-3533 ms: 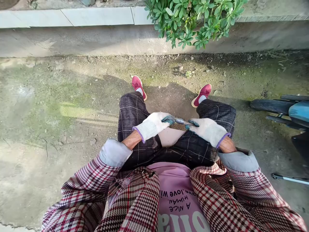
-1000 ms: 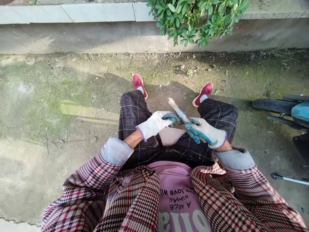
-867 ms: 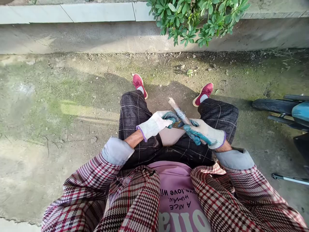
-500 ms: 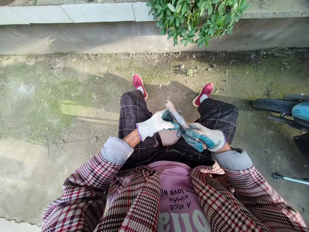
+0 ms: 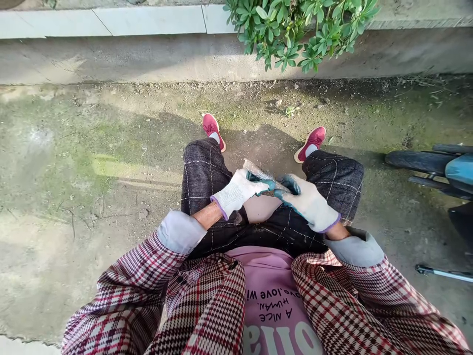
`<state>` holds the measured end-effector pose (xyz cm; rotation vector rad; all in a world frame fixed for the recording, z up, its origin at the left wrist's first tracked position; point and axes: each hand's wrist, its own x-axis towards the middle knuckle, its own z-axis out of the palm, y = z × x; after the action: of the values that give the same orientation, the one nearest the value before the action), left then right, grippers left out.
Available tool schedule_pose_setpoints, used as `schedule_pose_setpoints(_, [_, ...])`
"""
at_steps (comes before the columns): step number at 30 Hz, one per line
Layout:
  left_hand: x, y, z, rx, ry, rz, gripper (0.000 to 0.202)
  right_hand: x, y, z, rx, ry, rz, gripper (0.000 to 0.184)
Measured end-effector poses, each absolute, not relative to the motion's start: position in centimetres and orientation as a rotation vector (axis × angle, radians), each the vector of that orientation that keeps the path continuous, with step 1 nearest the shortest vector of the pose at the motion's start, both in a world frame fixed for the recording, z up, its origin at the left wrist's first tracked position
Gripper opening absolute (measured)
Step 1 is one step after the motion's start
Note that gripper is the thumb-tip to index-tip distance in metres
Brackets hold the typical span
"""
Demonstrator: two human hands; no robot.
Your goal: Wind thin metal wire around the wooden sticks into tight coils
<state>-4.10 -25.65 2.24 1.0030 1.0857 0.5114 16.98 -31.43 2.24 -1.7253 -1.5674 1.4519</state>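
Note:
I sit with both hands in white gloves with teal palms, held over my lap. A small wire brush (image 5: 263,174) with a pale wooden handle lies between them. My left hand (image 5: 242,190) pinches the brush near its bristle end, the handle tip poking out past the fingers. My right hand (image 5: 307,201) is turned palm down, its fingers curled around the other end of the brush. Most of the brush is hidden by the gloves.
My red shoes (image 5: 213,129) rest on mossy, dirty concrete ground. A low concrete kerb (image 5: 111,49) runs along the far side with a green leafy plant (image 5: 295,29) hanging over it. A blue scooter (image 5: 443,170) stands at the right; a metal rod (image 5: 443,273) lies near it.
The brush had its handle sticking up and away; it has swung down to lie flatter toward the left. My right hand has rolled from palm up to palm down over it.

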Motion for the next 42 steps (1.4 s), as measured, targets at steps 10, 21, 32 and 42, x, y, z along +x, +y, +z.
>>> schedule_pose_setpoints(10, [-4.7, -25.9, 3.1, 1.037, 0.888, 0.546, 0.014, 17.5, -31.5, 4.0, -1.645, -1.178, 1.421, 0.037])
schedule_pose_setpoints(21, [-5.4, -24.8, 0.9, 1.247, 0.988, 0.349, 0.011, 19.9, -31.1, 3.7, -1.160, -1.951, 2.091, 0.040])
schedule_pose_setpoints(32, [-5.2, -25.5, 1.8, 1.352, 1.033, 0.292, 0.014, 20.8, -29.6, 2.0, -2.068, -1.947, 1.072, 0.024])
schedule_pose_setpoints(42, [-5.3, -24.8, -0.7, 1.347, 0.972, 0.363, 0.010, 19.8, -30.9, 4.7, -1.280, -1.238, 1.971, 0.053])
